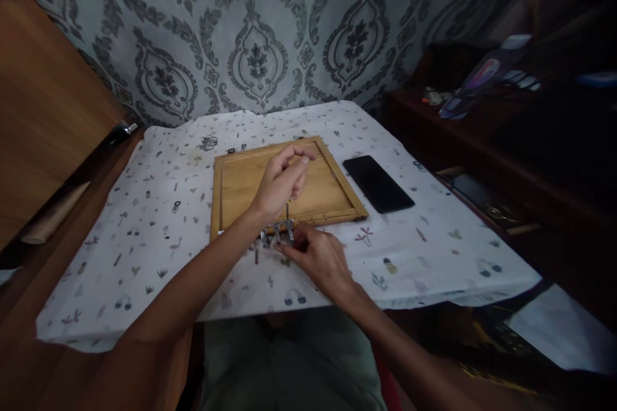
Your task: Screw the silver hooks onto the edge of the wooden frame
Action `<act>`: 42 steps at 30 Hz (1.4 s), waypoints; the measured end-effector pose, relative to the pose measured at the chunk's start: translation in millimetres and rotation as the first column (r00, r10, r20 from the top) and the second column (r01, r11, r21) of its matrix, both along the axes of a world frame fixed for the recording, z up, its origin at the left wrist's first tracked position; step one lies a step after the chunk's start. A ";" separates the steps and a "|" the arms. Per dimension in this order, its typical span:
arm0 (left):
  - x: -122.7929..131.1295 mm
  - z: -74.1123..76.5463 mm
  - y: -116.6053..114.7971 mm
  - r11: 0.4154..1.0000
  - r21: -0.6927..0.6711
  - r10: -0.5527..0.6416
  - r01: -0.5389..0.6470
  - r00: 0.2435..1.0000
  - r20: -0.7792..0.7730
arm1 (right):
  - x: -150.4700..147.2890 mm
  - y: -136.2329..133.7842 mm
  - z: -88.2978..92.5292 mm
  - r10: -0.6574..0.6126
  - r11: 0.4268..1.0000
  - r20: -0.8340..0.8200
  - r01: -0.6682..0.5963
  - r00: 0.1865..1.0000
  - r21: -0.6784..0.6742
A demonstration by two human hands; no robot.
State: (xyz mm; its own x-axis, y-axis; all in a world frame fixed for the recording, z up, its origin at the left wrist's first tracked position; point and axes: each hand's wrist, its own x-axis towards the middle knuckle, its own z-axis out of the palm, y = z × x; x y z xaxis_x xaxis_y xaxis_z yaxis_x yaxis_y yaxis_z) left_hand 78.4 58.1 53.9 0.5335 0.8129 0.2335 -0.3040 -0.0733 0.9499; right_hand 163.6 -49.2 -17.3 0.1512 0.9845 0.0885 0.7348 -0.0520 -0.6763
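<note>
My left hand is over a framed wooden panel, its fingers curled and the thumb laid along the top. Beneath it, a thin dark shaft with a bit of yellow points down, like a small screwdriver; the grip is hidden in the hand. At the panel's front edge is a silvery metal fitting with several short prongs. My right hand rests low on the cloth, with thumb and fingers closed at the fitting's right end. The exact contact there is partly hidden.
A black phone lies right of the panel on a white printed tablecloth. Patterned wall covering rises behind. Wooden furniture stands at left. On a dark shelf at right is a bottle.
</note>
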 end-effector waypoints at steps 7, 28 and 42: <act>1.3 -1.6 0.5 1.000 -0.008 0.007 -0.007 1.000 0.009 | -3.2 1.5 -1.2 -0.020 0.999 0.043 0.022 0.999 -0.044; -1.3 -1.4 2.9 0.997 0.014 -0.075 0.075 0.996 0.042 | -1.5 -3.3 -2.7 -0.003 0.999 -0.045 0.005 0.999 0.046; -8.7 -7.0 -2.4 0.995 0.080 0.069 -0.067 0.997 -0.026 | 2.6 -2.3 -7.0 0.007 1.000 -0.077 -0.008 0.997 -0.010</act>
